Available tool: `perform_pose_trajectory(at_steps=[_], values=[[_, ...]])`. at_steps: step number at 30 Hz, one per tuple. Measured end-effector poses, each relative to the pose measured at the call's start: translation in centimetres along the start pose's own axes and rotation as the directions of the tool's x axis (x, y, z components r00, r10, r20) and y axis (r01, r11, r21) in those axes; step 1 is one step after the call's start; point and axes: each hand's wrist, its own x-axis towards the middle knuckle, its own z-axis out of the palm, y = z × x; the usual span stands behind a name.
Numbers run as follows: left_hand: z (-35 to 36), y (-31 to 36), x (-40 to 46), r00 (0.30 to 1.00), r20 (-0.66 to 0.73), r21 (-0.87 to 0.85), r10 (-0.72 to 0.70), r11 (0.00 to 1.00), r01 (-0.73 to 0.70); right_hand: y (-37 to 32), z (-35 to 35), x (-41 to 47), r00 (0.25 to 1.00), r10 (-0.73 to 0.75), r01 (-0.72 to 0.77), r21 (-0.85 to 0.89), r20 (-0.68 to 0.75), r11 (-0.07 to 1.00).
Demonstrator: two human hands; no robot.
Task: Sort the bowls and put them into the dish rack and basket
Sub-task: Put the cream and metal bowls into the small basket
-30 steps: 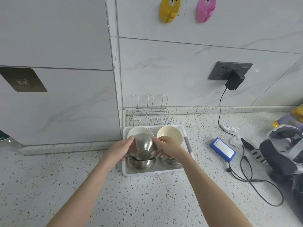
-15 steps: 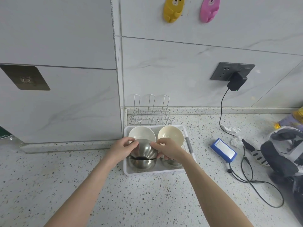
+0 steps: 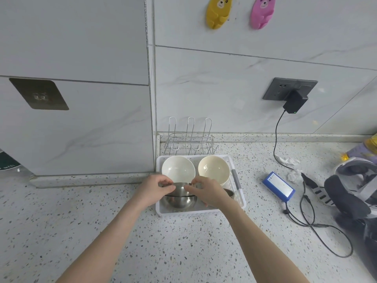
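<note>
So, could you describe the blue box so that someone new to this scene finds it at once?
Start from the dark wall socket and follow the black cable down to the speckled counter. The blue box lies flat there, right of the white basket. It is the only blue item, with a white label on top.

Shiny steel bowls point(image 3: 179, 198), perhaps glazed white bowls point(image 3: 178, 169), plastic basket point(image 3: 189, 213).

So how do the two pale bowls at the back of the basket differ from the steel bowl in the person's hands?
The pale bowls are matte white and cream; the steel bowl is shiny grey metal. The pale bowls sit at the back of the basket, untouched; the steel bowl is at the front, nested in another steel one, with the left hand and right hand gripping its rim. All are round, open side up, inside the basket.
</note>
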Motion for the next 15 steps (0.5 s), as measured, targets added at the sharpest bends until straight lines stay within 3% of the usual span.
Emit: perform_pose_trajectory(at_steps=[8,12,15], values=[[-0.4,-0.5,-0.5,0.999,-0.019,-0.040,-0.044,0.998,0.043,-0.3,0.5,-1.9,0.999,-0.017,0.019,-0.053,0.046,0.998],[0.0,-0.4,-1.3,0.999,-0.033,0.068,0.016,0.998,-0.014,-0.6,1.1,-2.3,1.000,0.007,-0.009,-0.058,-0.029,0.998],[0.2,-0.4,-2.0,0.998,-0.028,0.239,0.052,0.970,-0.044,-0.7,1.2,-2.5,0.999,0.005,-0.008,-0.055,-0.046,0.998]])
